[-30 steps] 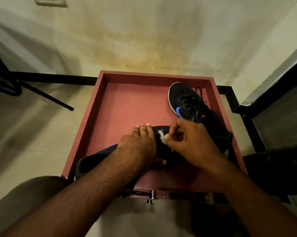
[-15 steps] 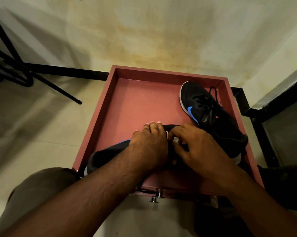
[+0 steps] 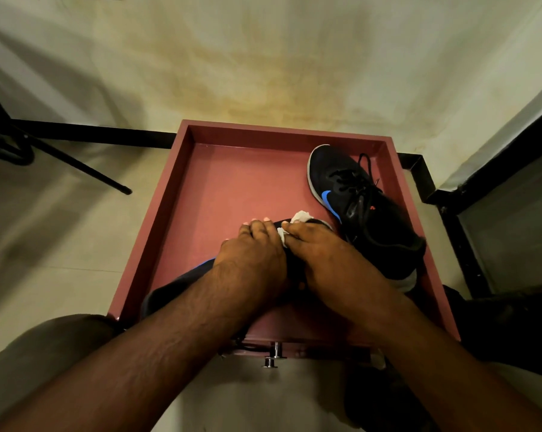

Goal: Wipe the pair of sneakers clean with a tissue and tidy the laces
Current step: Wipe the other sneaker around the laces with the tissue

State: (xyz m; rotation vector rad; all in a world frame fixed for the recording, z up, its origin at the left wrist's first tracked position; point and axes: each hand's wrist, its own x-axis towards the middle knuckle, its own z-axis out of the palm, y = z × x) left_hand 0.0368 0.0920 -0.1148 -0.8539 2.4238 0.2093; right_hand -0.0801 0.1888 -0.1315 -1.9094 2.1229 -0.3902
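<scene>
**Now the near sneaker is wiped while the other one waits**

Now both hands work on the near sneaker (image 3: 182,283), which lies across the near part of the pink tray (image 3: 182,182). Only a little of this sneaker can be seen, because the hands and forearms cover most of it. The left hand (image 3: 252,255) lies flat over the shoe with the fingers curled down on its far side; I judge that it holds the shoe still so it does not slide under the rubbing. The right hand (image 3: 318,254) presses a crumpled white tissue (image 3: 299,217) on the toe part, and the fingers are closed together on the tissue. One bit of tissue sticks out at the far side of the fingers and another shows between the two hands.

At the far right of the tray lies the second sneaker (image 3: 357,207), black with a blue logo, toe pointing far and heel close to the right wrist. Its laces (image 3: 365,169) look loose, and one loop hangs toward the right wall of the tray. No hand touches it.

My judgement is that the wiping of the first shoe is in progress, and that the second shoe and the laces are not yet done. The tray probably keeps both shoes together and within easy reach.
</scene>
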